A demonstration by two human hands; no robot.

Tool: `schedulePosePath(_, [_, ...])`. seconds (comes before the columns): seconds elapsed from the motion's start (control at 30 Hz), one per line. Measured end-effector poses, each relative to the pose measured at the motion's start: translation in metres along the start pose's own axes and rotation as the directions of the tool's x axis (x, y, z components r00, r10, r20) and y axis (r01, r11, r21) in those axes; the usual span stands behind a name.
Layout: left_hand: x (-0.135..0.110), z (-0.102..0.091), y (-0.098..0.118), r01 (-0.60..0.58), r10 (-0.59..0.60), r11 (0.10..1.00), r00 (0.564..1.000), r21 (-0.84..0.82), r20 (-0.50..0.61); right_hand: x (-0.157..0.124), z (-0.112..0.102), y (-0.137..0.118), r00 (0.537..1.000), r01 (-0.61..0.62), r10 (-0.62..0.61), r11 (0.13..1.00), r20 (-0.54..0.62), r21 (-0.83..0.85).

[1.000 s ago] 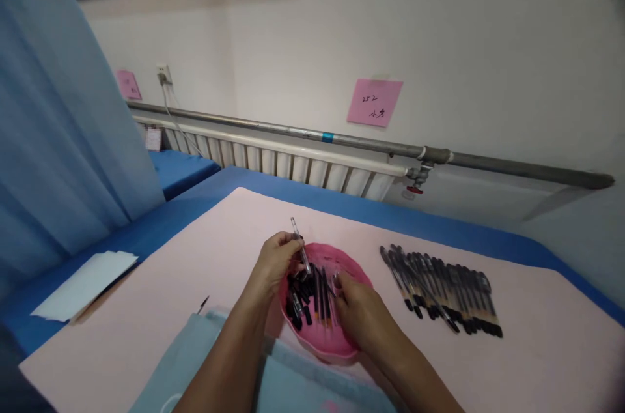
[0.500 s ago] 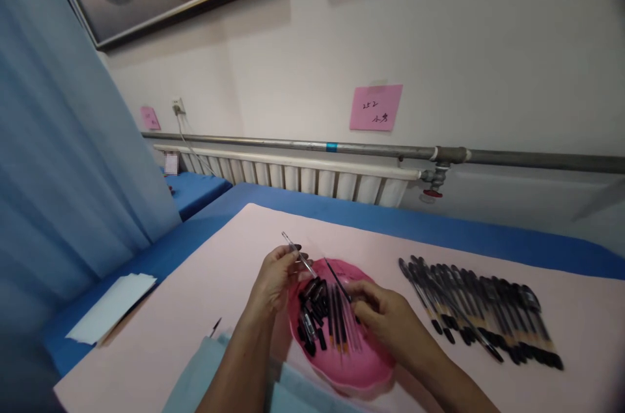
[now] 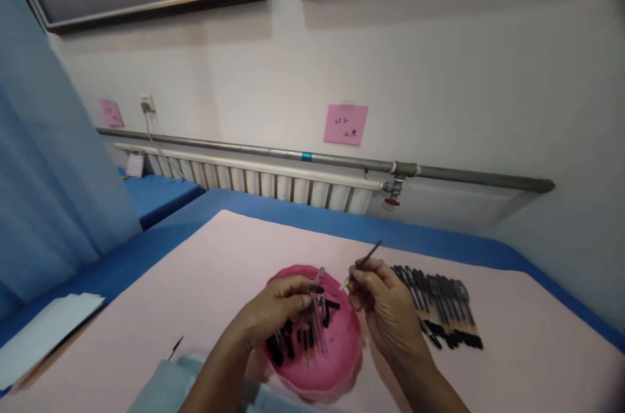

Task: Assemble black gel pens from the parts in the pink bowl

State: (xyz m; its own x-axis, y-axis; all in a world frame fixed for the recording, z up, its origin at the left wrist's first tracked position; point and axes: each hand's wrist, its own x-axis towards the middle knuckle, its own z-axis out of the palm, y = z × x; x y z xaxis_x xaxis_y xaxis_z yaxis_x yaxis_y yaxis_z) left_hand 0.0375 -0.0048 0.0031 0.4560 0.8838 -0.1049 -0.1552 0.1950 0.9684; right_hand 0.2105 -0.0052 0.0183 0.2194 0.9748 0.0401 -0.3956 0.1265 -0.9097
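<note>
- Pinching a clear barrel (image 3: 320,274) between thumb and fingers of the left hand (image 3: 271,312): narrow grip, directly above the pink bowl (image 3: 339,377). Lower end lost among fingers and parts beneath.
- Holding a slim dark refill (image 3: 374,250) in the right hand (image 3: 390,312), thumb pressed toward fingertips, other fingers curled. Slanted, with yellow-and-pale end aimed down-left, near the bowl's rim. Near the barrel, but apart from it.
- In the bowl: black caps (image 3: 276,353) and slim clear and dark parts, jumbled, mostly under the left hand. Too blurred to count.
- Beyond the right wrist, on the pink sheet (image 3: 234,256): a row of dark-ended pens (image 3: 446,302), close-packed, partly screened by the hand.
- Off left: a dark pen tip (image 3: 176,344) poking out beside a light-blue cloth (image 3: 168,384).
- Possible drop of the refill outside the bowl, judging by thin shape, fingertip-only hold and position close to the rim.
- Possible twist or slide of the barrel, if smooth and pinched at one spot only.
- Possible stirring or snagging of loose parts, given left fingers so low over the heap.
- Possible nudge to the row from the right wrist, if swung outward; likely to roll, being round.
</note>
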Motion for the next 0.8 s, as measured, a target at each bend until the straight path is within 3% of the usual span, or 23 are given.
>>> schedulePosePath(0.1, [-0.0036,0.0058,0.0034,-0.037,0.030,0.995,0.997,0.097,0.069,-0.0017,0.0013,-0.0067,0.995,0.083,-0.081,0.996,-0.050,0.043])
schedulePosePath(0.23, [-0.0051,0.0085,0.0061,-0.061,0.039,0.983,0.991,0.176,0.127,-0.0029,0.0015,-0.0051,0.991,0.135,-0.135,0.991,0.003,-0.002])
schedulePosePath(0.8, [-0.0038,0.0065,0.0017,-0.055,0.033,0.977,0.994,0.208,0.106,-0.0018,-0.0011,-0.0042,0.991,0.119,-0.112,0.987,0.072,-0.106])
